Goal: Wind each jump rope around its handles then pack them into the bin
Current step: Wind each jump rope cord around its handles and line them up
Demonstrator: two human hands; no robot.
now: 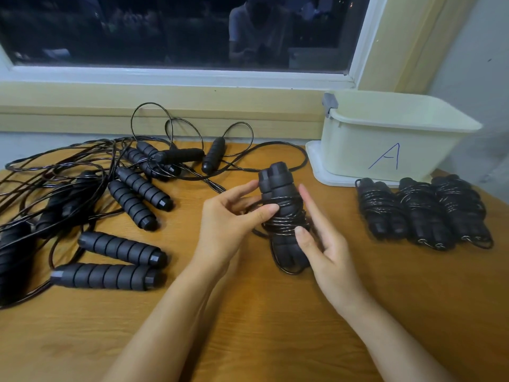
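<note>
Head camera looks down on a black jump rope (283,205) at the middle of the light brown wooden tabletop (248,312). Its two ridged foam handles (276,183) are set side by side as one bundle, the thin glossy cord (286,220) is looped several times round their middle, and a slack loop trails past their near ends. I cannot tell whether the bundle rests on the wood or is lifted off it. The left hand (228,219) grips the bundle from the left, thumb laid across the cord turns and fingers (242,190) reaching to the upper part of the handles. The right hand (327,249) is at the bundle's right side, thumb pressed on the lowest turns, its fingers (314,210) straight, slightly spread and blurred beside the handles. Just to the right, three wound rope bundles (421,213) lie side by side, close in front of a pale cream rectangular plastic bin (355,142) with a blue letter A on its near wall and a grey latch (330,103) on its left rim. The bin stands on a white lid (316,164); its inside is hidden. To the left, a tangled heap of loose black jump ropes (129,199) spreads over the tabletop, cords looping toward the wall. Behind runs a dark window (165,28).
</note>
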